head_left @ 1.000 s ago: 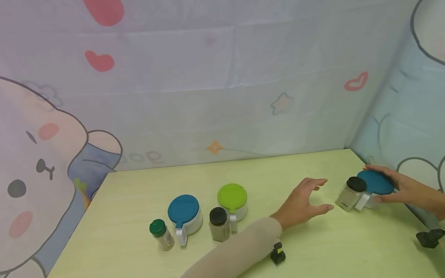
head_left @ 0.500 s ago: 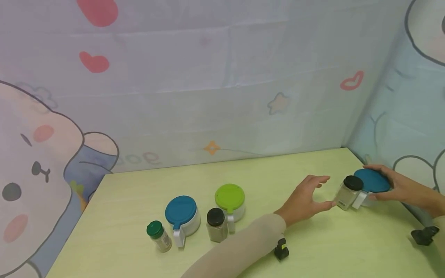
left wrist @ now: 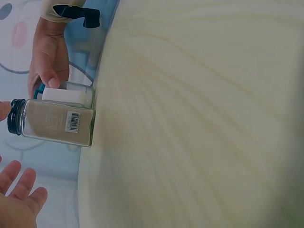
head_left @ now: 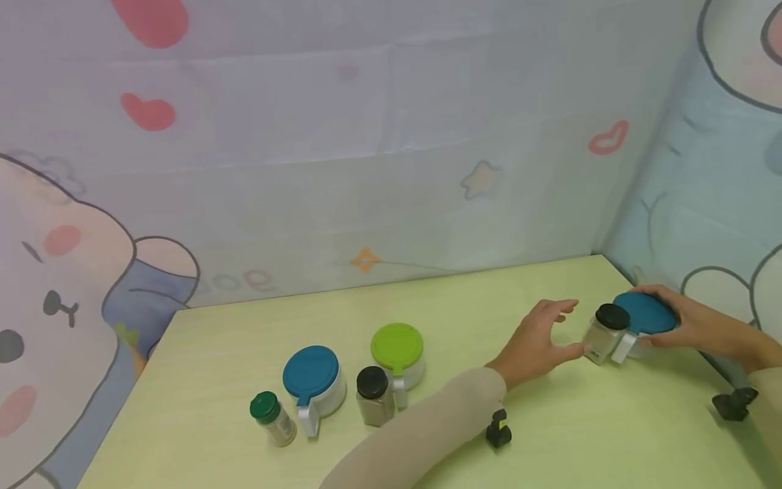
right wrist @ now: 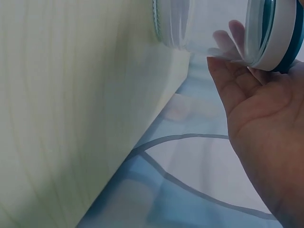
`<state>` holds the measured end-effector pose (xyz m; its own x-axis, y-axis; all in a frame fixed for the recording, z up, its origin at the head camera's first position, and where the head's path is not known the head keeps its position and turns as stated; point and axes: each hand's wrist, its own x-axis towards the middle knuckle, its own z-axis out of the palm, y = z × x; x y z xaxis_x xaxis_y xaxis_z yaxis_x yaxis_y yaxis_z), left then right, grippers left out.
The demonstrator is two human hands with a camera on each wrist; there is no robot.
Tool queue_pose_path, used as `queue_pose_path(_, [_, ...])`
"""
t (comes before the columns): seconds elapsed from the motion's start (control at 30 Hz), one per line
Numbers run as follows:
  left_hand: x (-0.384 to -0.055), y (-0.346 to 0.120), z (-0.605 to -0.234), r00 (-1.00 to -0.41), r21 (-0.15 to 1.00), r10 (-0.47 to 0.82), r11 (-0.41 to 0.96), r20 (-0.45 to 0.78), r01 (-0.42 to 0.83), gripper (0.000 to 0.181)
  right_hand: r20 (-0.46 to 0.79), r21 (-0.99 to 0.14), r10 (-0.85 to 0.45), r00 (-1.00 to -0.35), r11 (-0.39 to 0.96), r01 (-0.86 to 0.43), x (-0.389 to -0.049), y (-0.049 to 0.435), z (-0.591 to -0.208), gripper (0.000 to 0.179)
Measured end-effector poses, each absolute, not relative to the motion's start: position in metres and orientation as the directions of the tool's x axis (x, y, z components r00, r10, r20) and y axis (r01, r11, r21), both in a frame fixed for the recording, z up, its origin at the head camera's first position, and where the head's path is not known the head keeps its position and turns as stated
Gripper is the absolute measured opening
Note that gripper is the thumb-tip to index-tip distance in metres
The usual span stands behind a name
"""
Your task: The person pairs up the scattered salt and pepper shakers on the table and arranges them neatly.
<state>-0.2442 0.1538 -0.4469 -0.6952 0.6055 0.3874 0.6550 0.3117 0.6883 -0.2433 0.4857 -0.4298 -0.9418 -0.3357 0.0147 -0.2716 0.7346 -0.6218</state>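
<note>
At the table's right end, my right hand [head_left: 702, 327] holds a clear jar with a blue lid and white handle [head_left: 645, 313], its fingers curled round the side. In the right wrist view those fingers show behind the glass of the blue-lidded jar [right wrist: 213, 26]. Just left of it stands a square spice jar with a black lid [head_left: 605, 336]. My left hand [head_left: 537, 345] is spread beside this spice jar, thumb tip at or very near its lower side; contact is unclear. The left wrist view shows the spice jar [left wrist: 59, 122] upright, with a barcode label.
Further left stand a green-capped shaker [head_left: 275, 420], another blue-lidded jar [head_left: 313, 373], a second black-lidded spice jar [head_left: 375, 397] and a green-lidded jar [head_left: 397, 348]. Printed cloth [head_left: 318, 156] hangs behind and to the right of the table [head_left: 550, 435].
My left hand has moved rightward, closer to the black-lidded spice jar. The right hand stays on the blue-lidded jar. The head view has turned slightly to the right.
</note>
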Motion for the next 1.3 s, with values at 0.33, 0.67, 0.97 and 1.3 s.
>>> queue_pose_path(0.33, [-0.250, 0.166, -0.449, -0.731, 0.758, 0.582, 0.278, 0.357, 0.591, 0.067, 0.028, -0.651, -0.361, -0.932, 0.701, -0.291, -0.243, 0.487, -0.430, 0.084])
queue_pose_path(0.67, [-0.247, 0.185, -0.448, -0.744, 0.781, 0.585, 0.281, 0.322, 0.559, 0.067, 0.017, -0.644, -0.347, -0.938, 0.713, -0.276, -0.241, 0.484, -0.428, 0.087])
queue_pose_path(0.97, [-0.247, 0.194, -0.446, -0.744, 0.773, 0.584, 0.290, 0.324, 0.564, 0.065, 0.056, -0.667, -0.381, -0.923, 0.674, -0.319, -0.240, 0.482, -0.430, 0.082])
queue_pose_path(1.3, [-0.248, 0.201, -0.448, -0.767, 0.794, 0.565, 0.293, 0.305, 0.532, 0.064, 0.050, -0.678, -0.369, -0.928, 0.669, -0.303, -0.240, 0.480, -0.430, 0.082])
